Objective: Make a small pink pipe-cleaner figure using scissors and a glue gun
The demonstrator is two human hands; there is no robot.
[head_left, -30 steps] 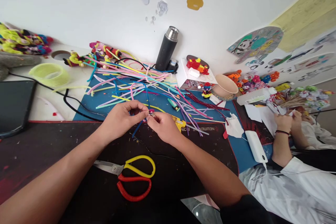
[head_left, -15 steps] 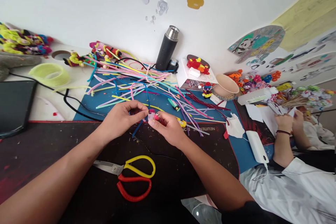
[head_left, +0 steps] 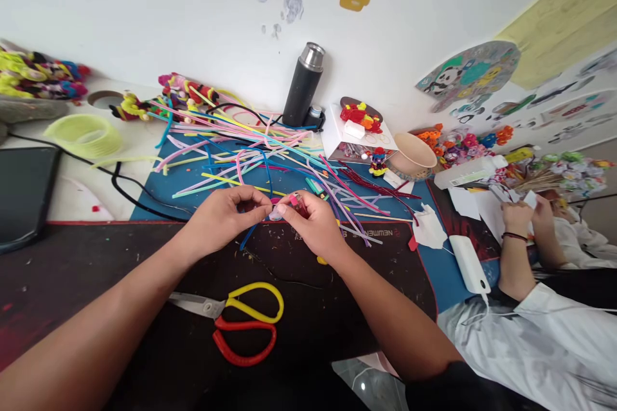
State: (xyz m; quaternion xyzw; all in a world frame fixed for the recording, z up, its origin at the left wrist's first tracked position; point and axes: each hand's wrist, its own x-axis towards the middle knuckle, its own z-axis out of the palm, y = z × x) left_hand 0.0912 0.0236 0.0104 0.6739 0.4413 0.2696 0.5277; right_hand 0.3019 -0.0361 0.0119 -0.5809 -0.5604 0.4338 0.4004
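Note:
My left hand (head_left: 236, 215) and my right hand (head_left: 311, 221) meet fingertip to fingertip above the dark mat (head_left: 168, 334). Between them is a small pink and pale purple piece (head_left: 274, 213), partly covered by the fingers. My right hand is closed round a small pink and red item (head_left: 297, 205). The fingers of my left hand are pinched at the piece's left side, beside a blue pipe cleaner (head_left: 268, 173). Below the hands lie scissors (head_left: 212, 308) with one yellow and one red handle.
Many coloured pipe cleaners (head_left: 226, 173) are strewn behind the hands. A black thermos (head_left: 303, 87), a white box (head_left: 337, 135) and a beige bowl (head_left: 412, 154) stand by the wall. At right, another person's hands (head_left: 518, 218) hold white paper near a power bank (head_left: 470, 263).
My right hand has turned slightly and its fingers now cover more of the small piece. The view has shifted a little, so the scene sits slightly further left and up.

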